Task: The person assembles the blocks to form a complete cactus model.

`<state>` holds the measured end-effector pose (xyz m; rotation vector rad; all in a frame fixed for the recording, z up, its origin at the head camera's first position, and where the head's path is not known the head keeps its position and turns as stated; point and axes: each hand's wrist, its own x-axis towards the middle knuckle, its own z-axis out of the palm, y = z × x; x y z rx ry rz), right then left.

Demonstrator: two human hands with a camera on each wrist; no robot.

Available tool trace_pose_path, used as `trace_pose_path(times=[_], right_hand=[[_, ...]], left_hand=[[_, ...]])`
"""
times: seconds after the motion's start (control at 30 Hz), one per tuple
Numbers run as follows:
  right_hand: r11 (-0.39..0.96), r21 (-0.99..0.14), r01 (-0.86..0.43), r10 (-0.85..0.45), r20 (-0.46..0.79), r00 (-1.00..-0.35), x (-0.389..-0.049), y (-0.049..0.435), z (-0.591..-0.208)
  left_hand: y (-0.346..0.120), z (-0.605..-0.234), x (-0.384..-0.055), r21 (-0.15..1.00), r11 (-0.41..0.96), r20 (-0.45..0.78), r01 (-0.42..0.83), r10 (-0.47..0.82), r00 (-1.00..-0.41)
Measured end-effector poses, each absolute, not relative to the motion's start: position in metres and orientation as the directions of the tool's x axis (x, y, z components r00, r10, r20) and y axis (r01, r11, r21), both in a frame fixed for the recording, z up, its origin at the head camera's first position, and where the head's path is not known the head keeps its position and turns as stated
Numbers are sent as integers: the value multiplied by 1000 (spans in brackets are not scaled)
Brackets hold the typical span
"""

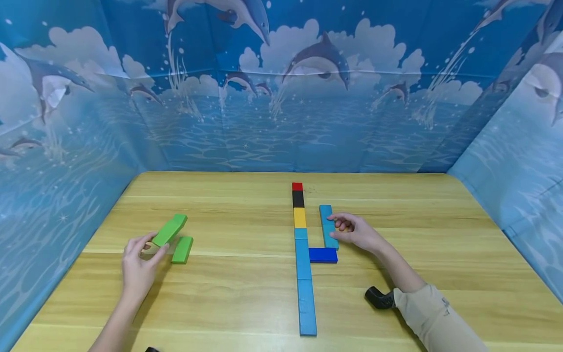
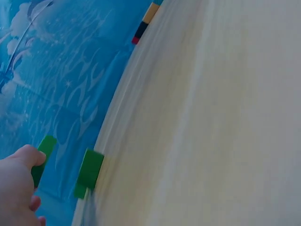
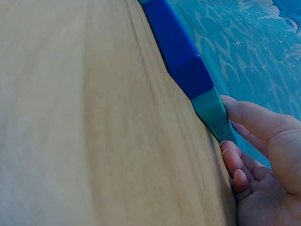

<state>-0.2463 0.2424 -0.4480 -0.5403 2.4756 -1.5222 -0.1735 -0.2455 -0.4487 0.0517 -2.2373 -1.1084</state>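
Observation:
My left hand pinches a green block between thumb and fingers, tilted above the table. Beside it lies another green block; the left wrist view shows the held block apart from the green on the table. My right hand touches the right side of a light blue strip with thumb and index fingertips, its other fingers bent. A seam crosses this strip. A dark blue block lies crosswise at its near end, beside a long straight row of light blue blocks.
At the row's far end lie yellow, black and red blocks. A black device sticks out by the right sleeve. Dolphin-printed cloth stands around the wooden table.

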Motion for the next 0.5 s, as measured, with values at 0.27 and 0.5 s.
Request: trace_pose_path(times=[0.27, 0.5], right_hand=[[424, -883, -203, -392, 23, -920, -246, 242, -449], [425, -883, -202, -390, 23, -920, -245, 241, -448]], left_hand=[[-203, -442, -197, 744, 582, 491, 329, -141, -860], [-159, -446, -218, 734, 508, 497, 451, 50, -866]])
